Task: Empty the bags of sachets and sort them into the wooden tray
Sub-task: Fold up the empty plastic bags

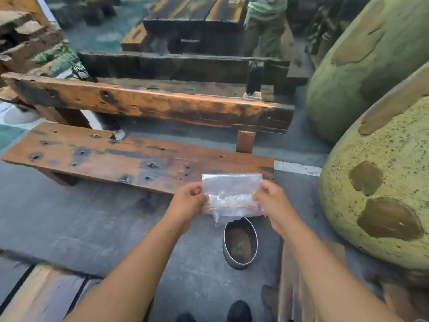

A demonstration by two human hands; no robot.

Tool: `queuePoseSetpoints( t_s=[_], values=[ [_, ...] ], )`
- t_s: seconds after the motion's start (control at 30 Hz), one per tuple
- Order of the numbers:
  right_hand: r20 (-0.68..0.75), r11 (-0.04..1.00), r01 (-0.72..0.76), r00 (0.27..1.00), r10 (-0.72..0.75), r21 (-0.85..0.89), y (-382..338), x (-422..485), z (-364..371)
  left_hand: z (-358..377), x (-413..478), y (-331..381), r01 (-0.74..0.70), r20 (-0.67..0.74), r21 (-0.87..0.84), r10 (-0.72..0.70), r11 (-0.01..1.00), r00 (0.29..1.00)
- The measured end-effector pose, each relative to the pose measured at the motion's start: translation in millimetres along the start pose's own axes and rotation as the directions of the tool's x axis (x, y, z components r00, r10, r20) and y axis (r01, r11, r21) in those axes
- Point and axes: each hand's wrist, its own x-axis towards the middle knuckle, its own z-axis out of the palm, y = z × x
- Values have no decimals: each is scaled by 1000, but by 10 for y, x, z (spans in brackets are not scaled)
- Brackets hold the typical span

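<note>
Bag [228, 196] — clear, red-striped zip, no legible print — pinched between both hands' fingers [197, 189].

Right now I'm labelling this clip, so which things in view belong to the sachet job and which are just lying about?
Job: clear zip bag, left hand, right hand.
Lying about: metal bowl, wooden benches, large green pots. No wooden tray in view.

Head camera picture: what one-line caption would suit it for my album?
Both hands, left and right, hold a clear zip bag above a round metal tin on the ground.
</note>
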Motion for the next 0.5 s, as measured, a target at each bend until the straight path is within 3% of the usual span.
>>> queuePoseSetpoints(
  t_s=[0.13,0.3,0.5],
  values=[
    [-90,993,-63,994,53,-103,675,375,-115,263,623,-606,122,-7,35,-121,992,993],
    [-235,957,-269,942,238,-108,1995,1167,-136,690,1665,-1754,255,-66,36,-252,966,965],
    [-350,897,-408,876,333,-168,3623,1882,-159,1211,2589,-3254,301,-71,170,-293,938,953]
  ],
)
